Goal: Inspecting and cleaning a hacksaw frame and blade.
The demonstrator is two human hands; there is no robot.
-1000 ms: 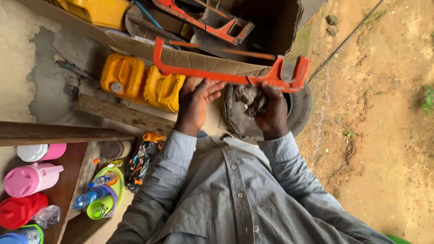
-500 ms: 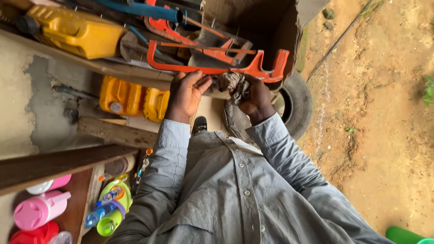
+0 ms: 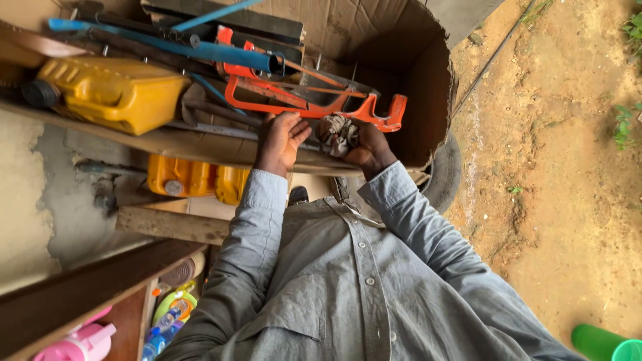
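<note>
An orange hacksaw frame (image 3: 301, 100) lies across the mouth of a large cardboard box (image 3: 401, 60) among other tools. My left hand (image 3: 281, 140) rests with spread fingers against the saw frame's lower bar near its left end. My right hand (image 3: 364, 147) is closed on a crumpled grey rag (image 3: 338, 132) just under the frame's handle end. A blue pipe (image 3: 200, 50) and dark metal bars lie over the saw frame inside the box. I wear a grey button shirt.
A yellow jerrycan (image 3: 110, 90) sits on a plank at the left; two more yellow jerrycans (image 3: 194, 180) stand below. A tyre (image 3: 445, 174) is under the box. Bare dirt lies right. Pink jugs (image 3: 77, 344), bottles and a green cup (image 3: 605, 344) sit low.
The orange saw frame has gone further into the box with both hands following it. My view has shifted toward the box, so the shelf of jugs slid down and left.
</note>
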